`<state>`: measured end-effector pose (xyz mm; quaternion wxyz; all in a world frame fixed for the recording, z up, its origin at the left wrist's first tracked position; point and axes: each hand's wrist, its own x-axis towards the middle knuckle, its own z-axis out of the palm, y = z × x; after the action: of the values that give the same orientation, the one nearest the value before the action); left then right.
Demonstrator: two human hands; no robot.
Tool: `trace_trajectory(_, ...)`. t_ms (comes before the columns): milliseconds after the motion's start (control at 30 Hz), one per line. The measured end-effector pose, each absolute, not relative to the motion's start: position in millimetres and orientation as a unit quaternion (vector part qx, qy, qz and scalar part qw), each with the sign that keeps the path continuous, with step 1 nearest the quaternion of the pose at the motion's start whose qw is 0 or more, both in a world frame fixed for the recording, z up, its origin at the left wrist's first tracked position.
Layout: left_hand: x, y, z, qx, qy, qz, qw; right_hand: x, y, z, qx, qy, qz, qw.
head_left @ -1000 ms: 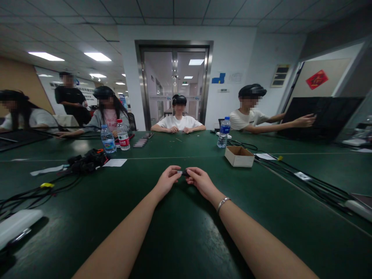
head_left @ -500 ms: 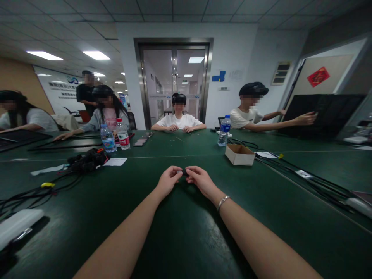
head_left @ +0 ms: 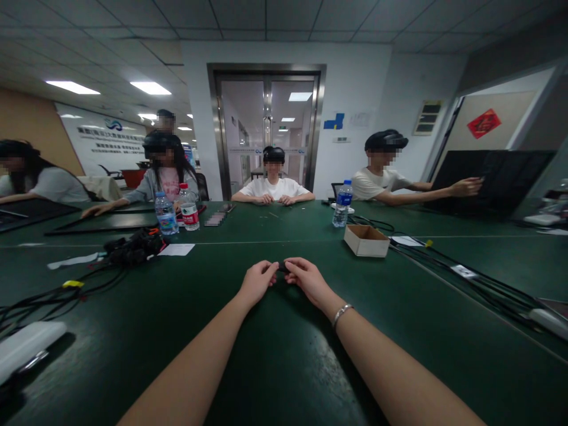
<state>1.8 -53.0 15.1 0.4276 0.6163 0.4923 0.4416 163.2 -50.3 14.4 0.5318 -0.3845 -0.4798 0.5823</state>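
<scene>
Small dark part (head_left: 282,267) is pinched between both hands, low over the green table (head_left: 284,355), mid-frame. Judged light and rigid, easily dropped because so little of it shows; best taken at its two ends by fingertips. What it is cannot be told, mostly hidden. Left hand (head_left: 257,282) is curled, fingertips closed on the part's left end. Right hand (head_left: 308,279), bracelet (head_left: 341,312) at wrist, is curled likewise on the right end. Cardboard box (head_left: 366,240) sits well apart right; cable bundle (head_left: 133,247) left; bottle (head_left: 341,203) beyond.
</scene>
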Motion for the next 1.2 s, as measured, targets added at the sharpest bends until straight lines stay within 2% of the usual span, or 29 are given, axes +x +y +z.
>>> trace_trajectory(467, 1.1, -61.1, 22.5, 0.618, 0.434, 0.477, 0.450, 162.9, -49.8, 14.3, -0.380, -0.473, 0.587, 0.536)
trace_trajectory(733, -1.4, -53.1, 16.0, 0.586, 0.453, 0.487, 0.462, 162.9, -48.5, 13.8, -0.387, -0.476, 0.584, 0.532)
trace_trajectory(1200, -4.1, -57.4, 20.9, 0.610, 0.429, 0.496, 0.445, 163.1, -49.2, 14.9, -0.377, -0.474, 0.591, 0.534)
